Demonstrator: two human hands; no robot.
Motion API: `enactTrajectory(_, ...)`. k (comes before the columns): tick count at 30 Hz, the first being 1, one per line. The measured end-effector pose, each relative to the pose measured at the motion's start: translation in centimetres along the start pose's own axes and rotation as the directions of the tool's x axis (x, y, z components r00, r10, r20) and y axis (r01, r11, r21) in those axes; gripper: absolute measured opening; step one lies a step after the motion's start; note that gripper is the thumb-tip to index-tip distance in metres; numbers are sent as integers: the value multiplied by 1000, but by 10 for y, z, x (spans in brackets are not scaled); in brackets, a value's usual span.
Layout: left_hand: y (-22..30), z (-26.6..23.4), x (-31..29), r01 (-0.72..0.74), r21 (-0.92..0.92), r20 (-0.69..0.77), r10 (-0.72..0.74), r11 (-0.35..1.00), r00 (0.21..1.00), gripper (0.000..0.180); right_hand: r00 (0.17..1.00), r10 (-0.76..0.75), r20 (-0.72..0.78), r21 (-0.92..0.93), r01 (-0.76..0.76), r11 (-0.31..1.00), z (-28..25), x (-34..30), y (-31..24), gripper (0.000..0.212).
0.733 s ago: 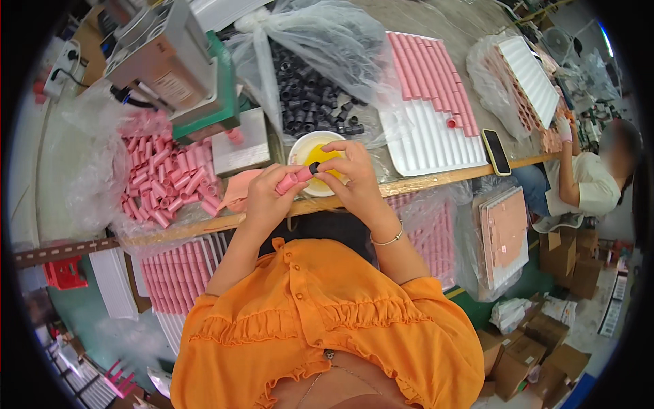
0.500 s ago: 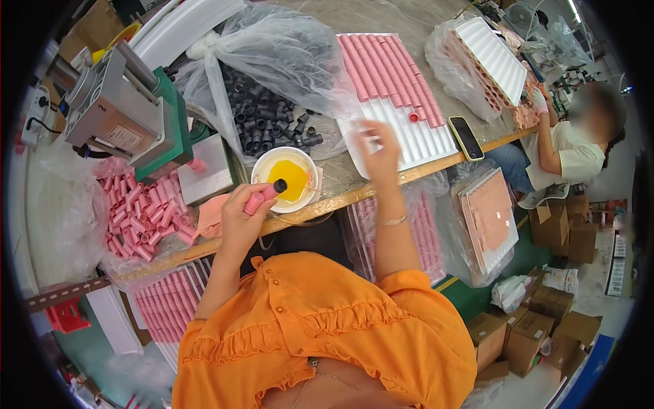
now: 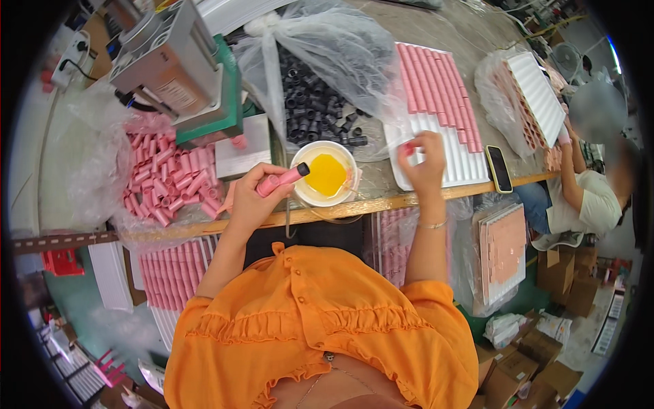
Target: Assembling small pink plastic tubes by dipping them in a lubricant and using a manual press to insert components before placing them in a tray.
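Note:
Near the table's front edge my left hand (image 3: pixel 257 194) is closed around short pink tubes (image 3: pixel 276 181), one ending in a black fitting (image 3: pixel 302 168). That black end is over the left rim of a white bowl (image 3: pixel 349 194) with yellow liquid (image 3: pixel 326 174). My right hand (image 3: pixel 426 160) is raised over a white ribbed tray (image 3: pixel 470 176), fingers pinched on a small pink piece (image 3: pixel 408 148), mostly hidden. Rows of pink tubes (image 3: pixel 436 82) lie in the tray's far part. Loose black fittings (image 3: pixel 315 105) fill a clear plastic bag (image 3: pixel 354 41) behind the bowl.
A green-and-grey press (image 3: pixel 197 88) stands at the left, beside a heap of pink tubes (image 3: pixel 167 180). A phone (image 3: pixel 499 169) lies right of the tray. Another person (image 3: pixel 579 201) sits at the far right. More filled trays (image 3: pixel 170 276) are below the table edge.
The view has shifted, with the table's contents now farther right. My right hand now shows a pink piece at its fingertips. My left hand still grips the tubes beside the bowl.

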State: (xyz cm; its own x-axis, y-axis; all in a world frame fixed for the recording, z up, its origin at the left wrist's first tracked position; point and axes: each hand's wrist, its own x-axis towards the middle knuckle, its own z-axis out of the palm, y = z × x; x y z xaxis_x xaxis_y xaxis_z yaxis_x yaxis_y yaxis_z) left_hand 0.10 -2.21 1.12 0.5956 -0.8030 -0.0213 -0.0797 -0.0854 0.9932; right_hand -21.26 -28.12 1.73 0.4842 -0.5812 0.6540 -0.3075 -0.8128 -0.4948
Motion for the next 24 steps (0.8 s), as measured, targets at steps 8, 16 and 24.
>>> enactTrajectory(8,17,-36,-15,-13,188,12,11,982,1000,22,858,-229,460,339,68,938,68,-16,-128,26)
enactTrajectory(16,0,-62,-17,-35,152,-64,45,988,997,32,782,-417,463,405,232,884,104,-14,-159,26)
enactTrajectory(24,-12,-77,45,-161,539,-237,332,827,913,29,915,-60,398,522,-172,835,164,7,-167,31)
